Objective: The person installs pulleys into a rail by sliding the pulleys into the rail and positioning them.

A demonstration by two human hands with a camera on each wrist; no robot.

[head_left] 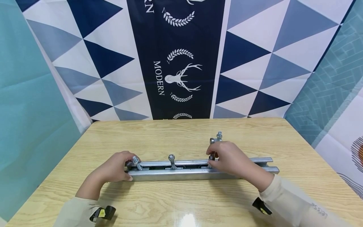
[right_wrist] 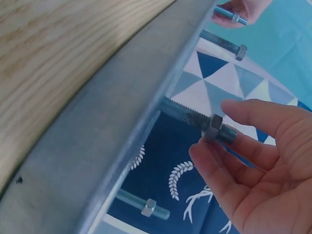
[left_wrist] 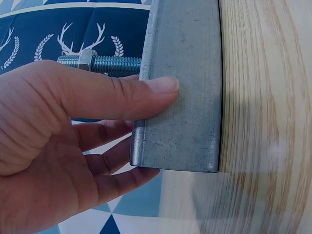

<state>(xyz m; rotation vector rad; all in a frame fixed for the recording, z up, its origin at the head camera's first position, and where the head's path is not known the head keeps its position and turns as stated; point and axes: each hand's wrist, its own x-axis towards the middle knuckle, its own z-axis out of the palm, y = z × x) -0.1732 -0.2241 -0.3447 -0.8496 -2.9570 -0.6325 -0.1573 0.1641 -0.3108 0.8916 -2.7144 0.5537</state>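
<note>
A grey metal channel lies across the table, with several threaded bolts standing from its slot. At its left end my left hand grips the channel, thumb on the near face, beside a bolt carrying a nut. My right hand has its bent fingers round the hex nut near the tip of another bolt. A fingertip touches that nut, while the thumb stands slightly off it. Between the hands rises the middle bolt.
Above the right hand another bolt with a nut shows, its base hidden, beside a small round metal part. The wooden table ends at a patterned cloth behind. Teal cloth hangs at the left.
</note>
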